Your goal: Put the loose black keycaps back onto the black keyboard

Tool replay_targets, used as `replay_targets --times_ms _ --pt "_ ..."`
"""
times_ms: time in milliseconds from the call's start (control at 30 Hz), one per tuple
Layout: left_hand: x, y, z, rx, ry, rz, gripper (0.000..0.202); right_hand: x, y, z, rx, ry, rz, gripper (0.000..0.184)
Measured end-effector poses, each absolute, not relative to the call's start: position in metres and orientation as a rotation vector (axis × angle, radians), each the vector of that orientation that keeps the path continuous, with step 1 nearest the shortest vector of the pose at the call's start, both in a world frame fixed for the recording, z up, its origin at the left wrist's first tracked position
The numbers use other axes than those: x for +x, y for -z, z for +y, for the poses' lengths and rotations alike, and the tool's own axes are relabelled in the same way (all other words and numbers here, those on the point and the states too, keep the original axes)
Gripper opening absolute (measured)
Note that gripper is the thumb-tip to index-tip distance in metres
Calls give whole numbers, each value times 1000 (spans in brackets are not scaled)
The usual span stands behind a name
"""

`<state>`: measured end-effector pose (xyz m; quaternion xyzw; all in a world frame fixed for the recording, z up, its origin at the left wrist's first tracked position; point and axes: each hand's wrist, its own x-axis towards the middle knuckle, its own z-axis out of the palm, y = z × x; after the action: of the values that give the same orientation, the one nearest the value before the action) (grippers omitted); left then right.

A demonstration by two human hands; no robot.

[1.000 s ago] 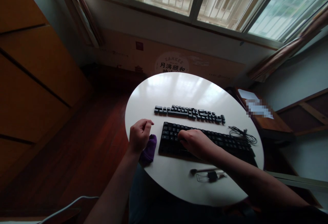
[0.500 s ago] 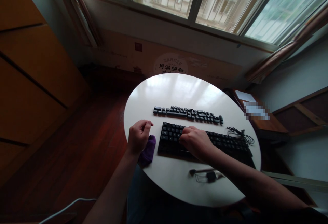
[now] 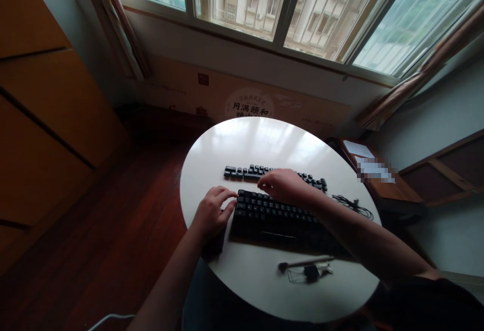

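Note:
A black keyboard lies on the white round table, with several keycaps off its lower rows and a thin bright bar showing near its front. My left hand is beside its upper left corner, thumb and index finger apart, the index fingertip at the corner. Beyond the keyboard, several loose black keycaps are laid out in rows. My right hand is over the gap between keyboard and keycaps, fingers curled together and partly covering the rows; what they hold, if anything, is hidden. A dark purple cloth lies under my left wrist.
Near the front edge lie a brush and a wire-looped keycap puller. A coiled black cable sits at the table's right. A wooden side table with papers stands beyond, and a window is ahead.
My right hand has moved off the keyboard toward the loose keycaps. My left hand has opened from a closed fist and come to the keyboard's corner. The view has tilted slightly upward.

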<state>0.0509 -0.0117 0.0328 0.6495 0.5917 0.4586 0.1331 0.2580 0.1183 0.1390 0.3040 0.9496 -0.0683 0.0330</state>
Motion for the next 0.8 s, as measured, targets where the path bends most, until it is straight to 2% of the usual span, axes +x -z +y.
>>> replay_targets --times_ms 133,267,533,800 --pt "53 -28 -7 2120 -1070 1598 39 235 -133 183 1119 216 2956 22" --pt "52 -25 -7 2218 -849 1618 41 218 -115 211 1039 232 2944 23" --pt "53 -29 -8 2191 -859 1613 37 209 -99 212 872 208 2940 26" --pt "52 -29 -9 2184 -888 1603 36 201 -88 219 963 255 2930 26"
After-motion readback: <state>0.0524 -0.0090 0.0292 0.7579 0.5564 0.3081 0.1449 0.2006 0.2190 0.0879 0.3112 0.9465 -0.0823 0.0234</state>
